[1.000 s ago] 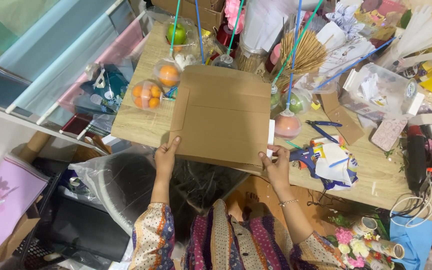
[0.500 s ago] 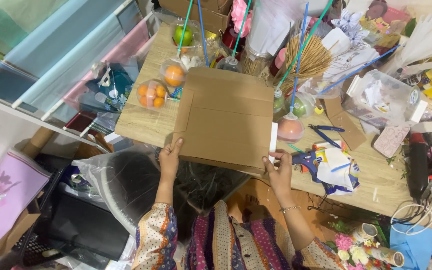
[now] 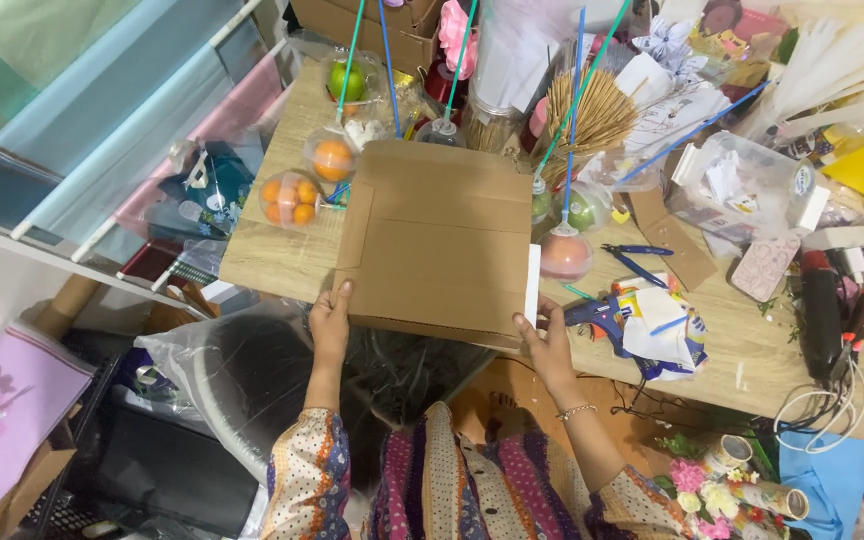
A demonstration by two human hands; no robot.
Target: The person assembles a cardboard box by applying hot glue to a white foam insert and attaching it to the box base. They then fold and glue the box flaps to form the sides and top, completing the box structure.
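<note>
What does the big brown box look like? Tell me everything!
The box is plain brown cardboard, folded flat, with crease lines running across it and a narrow flap along its left side. It lies on the wooden table, with its near edge sticking out past the table's edge. The left hand grips the near left corner and the right hand holds the near right corner. A white strip runs along its right edge. Clear balls of fruit sit close around it.
</note>
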